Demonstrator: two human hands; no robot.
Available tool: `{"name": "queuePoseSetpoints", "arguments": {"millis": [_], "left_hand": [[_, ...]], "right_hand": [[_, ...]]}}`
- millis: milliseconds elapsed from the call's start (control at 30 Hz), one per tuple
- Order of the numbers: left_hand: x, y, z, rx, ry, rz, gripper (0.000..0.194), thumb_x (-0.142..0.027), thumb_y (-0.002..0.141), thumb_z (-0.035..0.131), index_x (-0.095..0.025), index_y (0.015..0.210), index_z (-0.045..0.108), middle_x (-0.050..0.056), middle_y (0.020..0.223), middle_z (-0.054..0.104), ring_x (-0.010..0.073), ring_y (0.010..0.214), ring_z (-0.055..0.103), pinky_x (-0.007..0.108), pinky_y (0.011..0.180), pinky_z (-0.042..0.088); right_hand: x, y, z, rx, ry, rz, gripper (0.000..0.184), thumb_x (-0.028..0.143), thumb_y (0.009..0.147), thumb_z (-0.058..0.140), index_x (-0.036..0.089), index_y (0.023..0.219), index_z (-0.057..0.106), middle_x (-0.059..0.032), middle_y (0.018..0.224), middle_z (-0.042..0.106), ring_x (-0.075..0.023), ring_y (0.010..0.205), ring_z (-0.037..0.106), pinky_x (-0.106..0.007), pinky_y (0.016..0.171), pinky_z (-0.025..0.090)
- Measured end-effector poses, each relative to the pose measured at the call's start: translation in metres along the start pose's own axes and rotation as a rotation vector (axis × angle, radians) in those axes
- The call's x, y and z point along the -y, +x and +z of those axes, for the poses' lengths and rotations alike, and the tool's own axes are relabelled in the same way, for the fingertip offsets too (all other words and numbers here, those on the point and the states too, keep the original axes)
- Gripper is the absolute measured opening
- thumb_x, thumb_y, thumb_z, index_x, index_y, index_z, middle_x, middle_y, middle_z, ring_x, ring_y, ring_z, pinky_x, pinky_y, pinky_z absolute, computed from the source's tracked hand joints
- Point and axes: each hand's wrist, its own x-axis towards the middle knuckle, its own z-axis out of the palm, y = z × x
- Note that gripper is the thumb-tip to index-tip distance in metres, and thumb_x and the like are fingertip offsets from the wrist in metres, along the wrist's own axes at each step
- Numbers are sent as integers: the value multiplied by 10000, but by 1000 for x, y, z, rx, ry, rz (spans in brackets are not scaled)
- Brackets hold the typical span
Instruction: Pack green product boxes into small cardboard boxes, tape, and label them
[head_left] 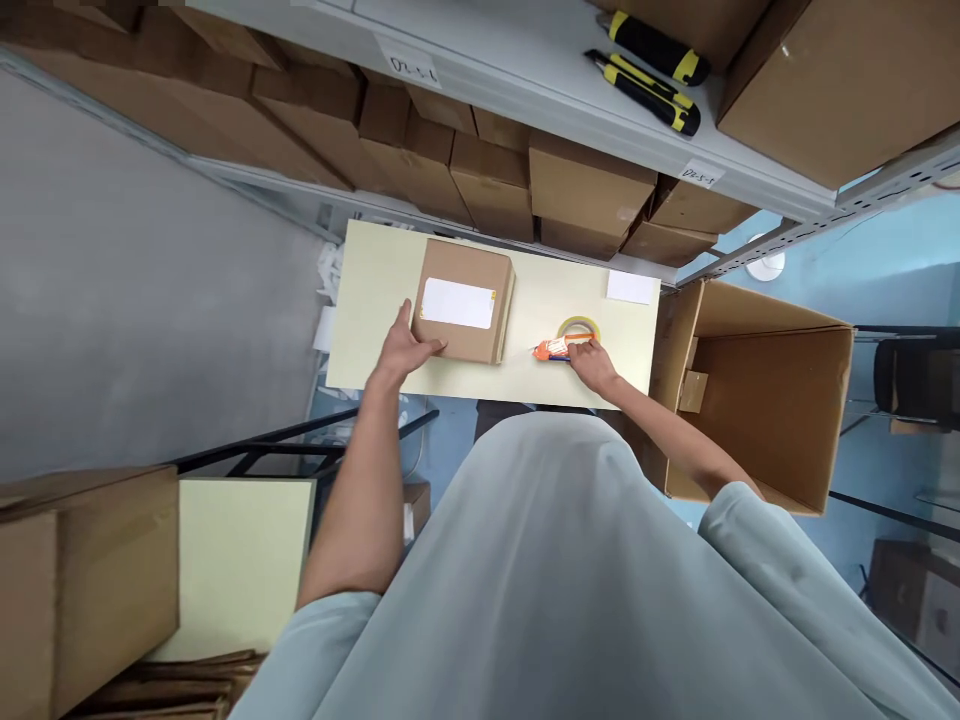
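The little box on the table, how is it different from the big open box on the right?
The little box looks closed, but the big box is open, so you can see inside.
The little box is much smaller than the big box.
The left hand touches the little box; neither hand holds the big box.
Both are brown cardboard.

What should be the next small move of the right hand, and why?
Probably to bring the orange tool leftward to the cardboard box: the right hand holds the tool apart from the box, while the left hand, spread at the box's near-left corner, seems placed to steady it.
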Motion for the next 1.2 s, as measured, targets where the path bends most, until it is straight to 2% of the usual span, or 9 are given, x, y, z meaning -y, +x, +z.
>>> {"name": "queuePoseSetpoints", "arguments": {"millis": [67,133,233,333,533,833,967,1100,1200], "left_hand": [[-26,-4,20,-130,70,-23,1233,-494,769,964,-164,1786,351,274,1883,233,497,1765,162,751,1393,172],[-56,-11,54,-239,72,24,1151,-604,916,831,-169,1817,263,256,1914,95,483,1781,-25,798,1378,54],[-92,-18,105,-205,103,176,997,-608,1031,687,-124,1806,288,234,1924,38,423,1784,-124,717,1413,-40],[-102,-19,134,-95,174,248,809,-458,1109,538,-77,1791,325,233,1916,112,370,1800,-59,654,1436,-68],[-71,-28,120,42,299,340,669,-250,1129,338,-131,1784,399,159,1902,238,251,1803,43,552,1473,-8],[-33,-58,88,192,313,563,728,-151,1034,439,-173,1761,470,170,1842,373,295,1783,164,647,1463,110],[-31,-58,86,226,312,560,745,-126,1011,438,-164,1754,475,170,1844,373,286,1785,135,639,1467,97],[-31,-57,86,269,285,556,735,-123,1023,410,-172,1753,476,168,1860,340,272,1790,96,630,1469,62],[-31,-58,86,268,262,570,734,-125,1027,406,-203,1753,477,150,1862,344,262,1790,100,617,1468,60]], "right_hand": [[10,-3,3,5,11,18,329,38,1090,416,28,1319,651,-239,1121,825,-329,1078,766,-442,1104,480],[13,-4,6,9,16,35,320,41,1090,417,32,1311,648,-235,1104,822,-327,1074,764,-434,1094,480],[11,-5,8,15,16,49,307,60,1102,410,38,1303,641,-237,1104,815,-327,1083,754,-431,1095,472],[10,-7,10,14,19,53,308,80,1117,394,45,1292,645,-238,1113,811,-325,1080,747,-434,1095,475],[31,-6,11,-2,28,1,398,8,1081,381,11,1379,645,-239,1161,814,-318,1114,752,-451,1161,469],[66,-8,16,31,112,-169,441,16,1068,428,36,1445,657,-214,1189,835,-284,1120,774,-422,1143,528],[25,-32,18,66,96,-124,387,31,1087,439,69,1391,676,-190,1153,843,-279,1094,787,-413,1146,526],[-63,-62,7,142,21,92,310,90,1111,469,-12,1317,678,-289,1130,823,-352,1079,797,-466,1087,529],[-113,-61,-10,89,-45,182,365,195,1141,526,-47,1402,609,-323,1207,806,-378,1143,783,-486,1137,478]]}}
